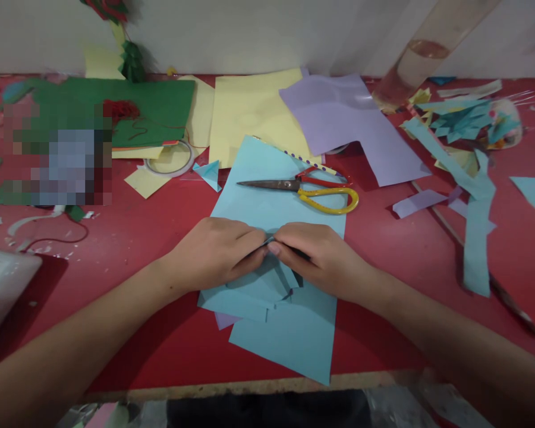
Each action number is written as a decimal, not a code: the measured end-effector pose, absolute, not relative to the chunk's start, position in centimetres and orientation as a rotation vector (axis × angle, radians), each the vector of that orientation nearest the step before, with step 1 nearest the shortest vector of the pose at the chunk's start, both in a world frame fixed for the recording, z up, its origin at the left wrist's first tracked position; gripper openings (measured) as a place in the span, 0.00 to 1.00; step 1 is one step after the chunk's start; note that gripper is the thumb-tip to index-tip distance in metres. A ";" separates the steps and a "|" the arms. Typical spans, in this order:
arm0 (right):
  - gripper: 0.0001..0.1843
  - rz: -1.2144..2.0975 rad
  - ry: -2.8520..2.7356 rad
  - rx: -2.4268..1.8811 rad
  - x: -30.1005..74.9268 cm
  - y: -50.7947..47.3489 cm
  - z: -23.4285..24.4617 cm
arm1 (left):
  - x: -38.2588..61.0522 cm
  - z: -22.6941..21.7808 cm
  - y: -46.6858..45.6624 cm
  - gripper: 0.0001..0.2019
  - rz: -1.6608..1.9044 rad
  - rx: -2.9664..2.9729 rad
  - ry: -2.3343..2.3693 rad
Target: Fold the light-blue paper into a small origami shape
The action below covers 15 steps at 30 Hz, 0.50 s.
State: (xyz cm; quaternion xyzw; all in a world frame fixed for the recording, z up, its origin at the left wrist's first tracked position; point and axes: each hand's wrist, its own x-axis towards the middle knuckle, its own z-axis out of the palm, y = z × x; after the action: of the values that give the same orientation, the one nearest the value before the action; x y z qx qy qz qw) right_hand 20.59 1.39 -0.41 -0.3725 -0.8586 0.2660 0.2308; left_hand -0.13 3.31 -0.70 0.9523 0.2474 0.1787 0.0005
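Both hands meet over a light blue sheet (294, 339) on the red table. My left hand (225, 246) and my right hand (314, 249) pinch a small blue piece of paper (270, 241) between thumbs and forefingers. Most of that piece is hidden by the fingers. Under the hands lie cut blue paper pieces (249, 306), with a bit of purple paper (226, 321) showing at their edge. Just beyond the hands, scissors (298, 187) with one red and one yellow handle rest on the blue sheet, blades pointing left. A dotted pencil (312, 161) lies behind them.
Yellow sheets (249, 107), a purple sheet (334, 113) and a green sheet (160, 113) line the back. A tape roll (191, 157) sits left of centre. Blue strips (477, 238) and a clear container of liquid (419, 59) are at right. A white object (9, 279) stands at left.
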 end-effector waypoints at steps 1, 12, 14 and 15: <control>0.16 0.734 -2.361 -1.024 20.6 1.4 -0.4 | -0.1 -0.7 3.3 0.15 0.561 2.990 0.778; 0.16 0.753 -2.362 -1.032 20.6 1.4 -0.3 | -0.1 -0.6 3.3 0.15 0.566 2.997 0.780; 0.16 0.747 -2.363 -1.024 20.6 1.4 -0.3 | -0.1 -0.6 3.3 0.15 0.562 2.992 0.776; 0.16 0.739 -2.362 -1.021 20.6 1.4 -0.3 | -0.1 -0.6 3.3 0.15 0.559 2.990 0.775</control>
State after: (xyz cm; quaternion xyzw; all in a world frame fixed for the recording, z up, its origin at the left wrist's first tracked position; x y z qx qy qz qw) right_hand 20.60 1.37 -0.35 -0.3711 -0.8586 0.2687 0.2300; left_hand -0.12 3.28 -0.59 0.9525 0.2470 0.1780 0.0015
